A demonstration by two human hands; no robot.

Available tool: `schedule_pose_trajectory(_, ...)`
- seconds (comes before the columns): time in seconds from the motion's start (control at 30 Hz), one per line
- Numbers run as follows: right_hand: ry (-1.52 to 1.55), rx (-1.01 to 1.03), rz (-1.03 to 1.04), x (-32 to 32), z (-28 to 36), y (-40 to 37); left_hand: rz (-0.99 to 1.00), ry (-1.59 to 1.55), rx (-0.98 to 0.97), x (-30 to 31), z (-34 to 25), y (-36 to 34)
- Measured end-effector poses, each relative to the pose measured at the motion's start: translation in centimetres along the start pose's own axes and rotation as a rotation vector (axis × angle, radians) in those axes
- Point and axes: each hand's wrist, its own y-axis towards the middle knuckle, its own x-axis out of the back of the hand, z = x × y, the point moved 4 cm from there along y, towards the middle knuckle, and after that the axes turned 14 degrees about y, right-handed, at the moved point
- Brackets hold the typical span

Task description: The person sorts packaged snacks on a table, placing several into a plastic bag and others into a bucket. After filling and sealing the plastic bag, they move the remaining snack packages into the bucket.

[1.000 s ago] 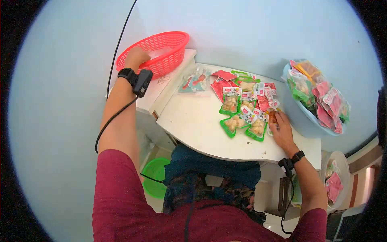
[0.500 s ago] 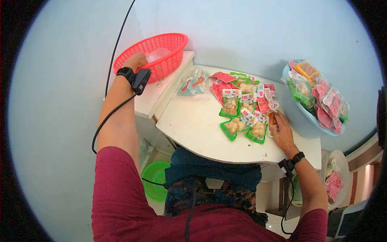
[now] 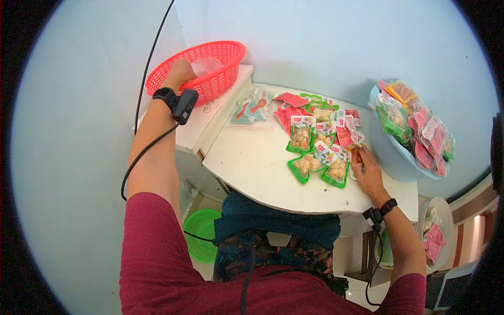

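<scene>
My left hand [image 3: 181,72] reaches into a red plastic basket [image 3: 220,81]; its fingers are hidden from me. Beside it inside the basket lies clear plastic film or a bag [image 3: 207,65]. On the white table, my right hand [image 3: 368,170] is closed over a small snack packet [image 3: 356,156] with reddish-brown contents. Left of that hand several green-edged packets [image 3: 306,164] with pale pieces inside lie together. Red packets [image 3: 287,116] spread behind them. Further left on the table is a clear bag [image 3: 253,109] holding packets.
A blue basin [image 3: 389,149] heaped with red, green and yellow packets stands at the table's right. Below it is a pale bin [image 3: 444,231] with more packets. A green basket [image 3: 202,247] sits on the floor at left. Black cables run from both wrists.
My left hand has lifted very slightly within the red basket, and the basket has shifted a little. My right hand stays on the same packet.
</scene>
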Motion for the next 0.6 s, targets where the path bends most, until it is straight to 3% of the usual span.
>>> schedule_pose_trajectory(0.1,0.020,-0.035,0.017,0.2,0.6,0.3,-0.533,-0.141,0.240,3.1,-0.5,-2.3)
schedule_pose_trajectory(0.2,0.024,-0.029,-0.009,0.1,0.4,0.2,-1.057,-0.269,0.121,7.4,-2.3,-5.8)
schedule_pose_trajectory(0.3,0.008,0.010,-0.077,0.0,-0.3,-0.2,-1.145,-0.409,0.086,11.3,-4.3,-8.8)
schedule_pose_trajectory(0.5,0.024,0.117,-0.106,0.8,0.7,-0.6,-1.346,-0.622,-0.167,17.5,-8.5,-16.6)
schedule_pose_trajectory(0.6,0.045,0.196,-0.145,0.9,1.0,-1.0,-1.134,-0.906,-0.119,17.7,-10.3,-20.7)
